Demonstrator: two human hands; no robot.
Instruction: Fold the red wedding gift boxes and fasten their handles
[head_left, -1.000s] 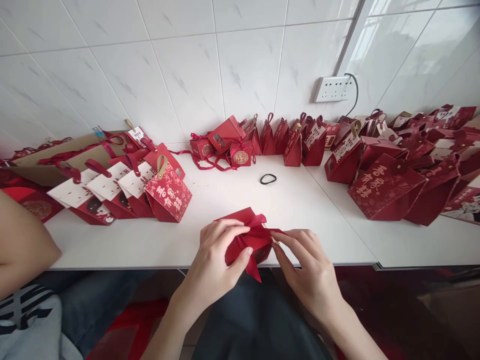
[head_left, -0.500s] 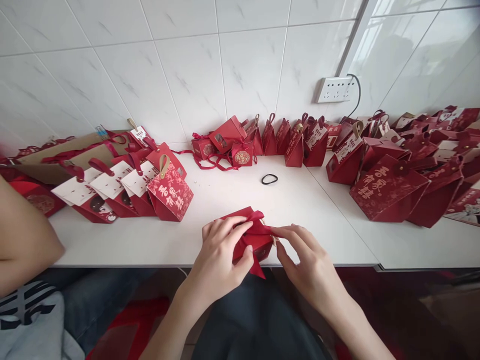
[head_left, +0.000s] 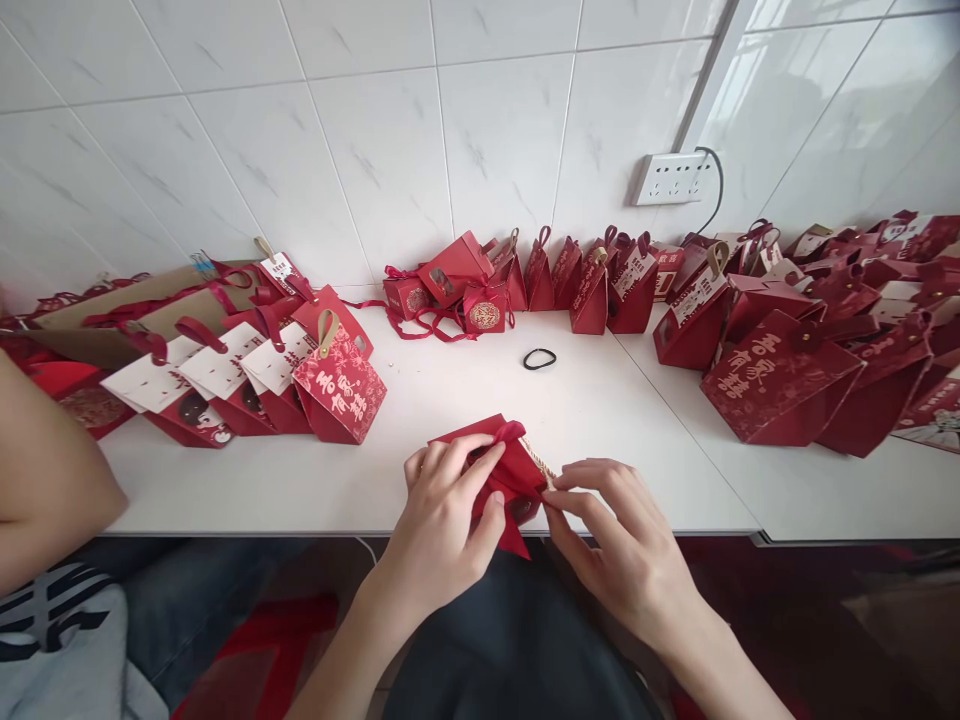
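Note:
A small red gift box (head_left: 517, 470) with a red ribbon lies at the near edge of the white table (head_left: 300, 480). My left hand (head_left: 442, 525) is wrapped round its left side, fingers on the ribbon on top and thumb pressing the front. My right hand (head_left: 619, 535) pinches the box's right edge at the ribbon with thumb and forefinger. A ribbon tail (head_left: 514, 540) hangs down below the table edge between my hands.
Several finished red gift boxes stand in groups: at the left (head_left: 339, 385), along the tiled wall (head_left: 525, 280) and at the right (head_left: 780, 375). A black hair band (head_left: 538, 358) lies mid-table. Another person's arm (head_left: 45, 480) reaches in at the left edge. A wall socket (head_left: 667, 178) is behind.
My right hand has drawn back a little toward me, and its pinch has shifted to the box's right edge. The ribbon on top lies flatter. My left hand keeps its hold.

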